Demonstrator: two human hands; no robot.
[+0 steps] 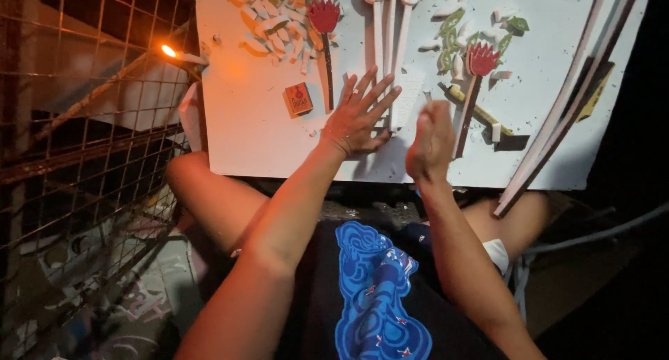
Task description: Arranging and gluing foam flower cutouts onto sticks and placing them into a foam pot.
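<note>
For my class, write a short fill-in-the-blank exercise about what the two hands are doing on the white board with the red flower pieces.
1. The left hand lies ____ on the white board, fingers spread.
2. The right hand stands on its ____, beside the left hand.
3. Left of the left hand lies a small ____ box.
4. Each red flower piece sits on top of a dark ____.

Missing words: flat; edge; orange; stem

Both forearms are bare, with no sleeves, watch or bracelets visible. The left hand (357,116) and right hand (431,142) wear no gloves. Below the fingers, a black garment (327,290) bears a blue swirling print with small red-and-white marks. Both knees are bare.
</note>
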